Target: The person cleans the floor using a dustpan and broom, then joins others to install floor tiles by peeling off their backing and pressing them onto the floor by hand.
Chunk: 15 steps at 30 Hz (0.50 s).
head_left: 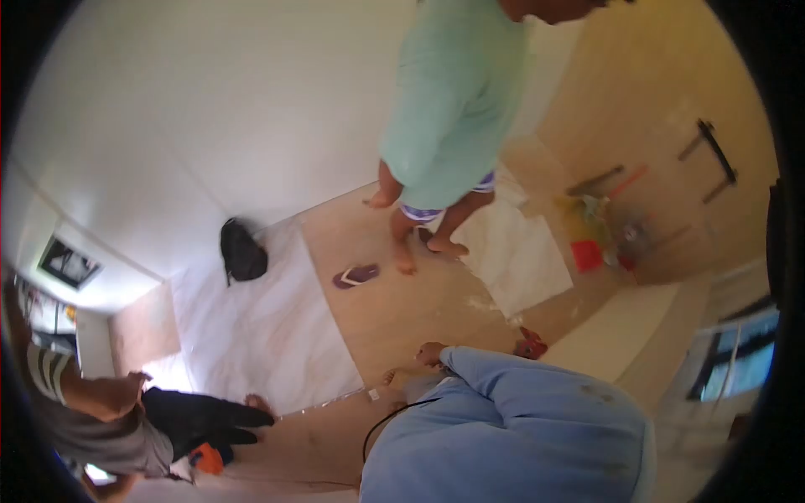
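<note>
My right hand [430, 355] hangs low at the end of a light blue sleeve [537, 381], above the bare tan floor [402, 327]. It is small and blurred, and its fingers are too unclear to tell whether they are closed. Nothing can be made out in it. Out of sight is my left hand. Below my right hand, part of a bare foot [389, 377] shows. A red object [530, 344] lies on the floor to the right of the hand. A black cable [377, 423] curves beside my blue clothing.
White marbled sheets [260, 335] cover parts of the floor. A person in a green top [457, 101] stands ahead near a purple flip-flop [357, 276]. Another person [109, 419] is at left. A black bag [244, 250] rests by the wall; a red dustpan-like item [587, 255] lies right.
</note>
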Each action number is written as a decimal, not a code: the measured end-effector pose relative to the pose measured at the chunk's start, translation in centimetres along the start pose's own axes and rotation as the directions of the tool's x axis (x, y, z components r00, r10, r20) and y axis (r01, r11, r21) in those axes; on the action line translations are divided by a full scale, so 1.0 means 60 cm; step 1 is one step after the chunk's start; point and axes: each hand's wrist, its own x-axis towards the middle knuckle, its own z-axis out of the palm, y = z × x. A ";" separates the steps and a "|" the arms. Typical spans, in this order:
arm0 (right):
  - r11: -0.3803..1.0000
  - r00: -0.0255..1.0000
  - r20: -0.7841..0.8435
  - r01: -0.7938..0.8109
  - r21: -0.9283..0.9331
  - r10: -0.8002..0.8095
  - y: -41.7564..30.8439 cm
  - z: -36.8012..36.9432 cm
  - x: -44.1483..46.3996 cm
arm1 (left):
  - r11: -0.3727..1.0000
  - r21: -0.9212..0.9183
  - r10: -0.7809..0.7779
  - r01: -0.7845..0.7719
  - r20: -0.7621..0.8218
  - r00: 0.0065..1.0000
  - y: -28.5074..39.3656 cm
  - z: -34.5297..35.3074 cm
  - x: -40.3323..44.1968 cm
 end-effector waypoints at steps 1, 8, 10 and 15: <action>0.996 0.996 -0.022 0.084 -0.039 -0.085 0.027 -0.002 -0.015 | 0.999 0.033 0.007 -0.008 0.018 1.000 0.021 -0.005 0.015; 0.815 0.959 -0.093 0.174 -0.552 -0.268 0.274 0.041 -0.153 | 0.979 0.201 0.026 -0.039 0.065 0.998 0.198 0.003 0.121; 0.777 0.967 -0.102 0.122 -0.617 -0.233 0.342 0.080 -0.199 | 0.975 0.217 0.036 -0.050 0.067 0.997 0.239 0.015 0.148; 0.972 0.963 -0.154 -0.207 0.108 0.222 0.437 0.132 -0.269 | 0.962 0.264 0.045 -0.066 0.086 0.995 0.320 0.081 0.172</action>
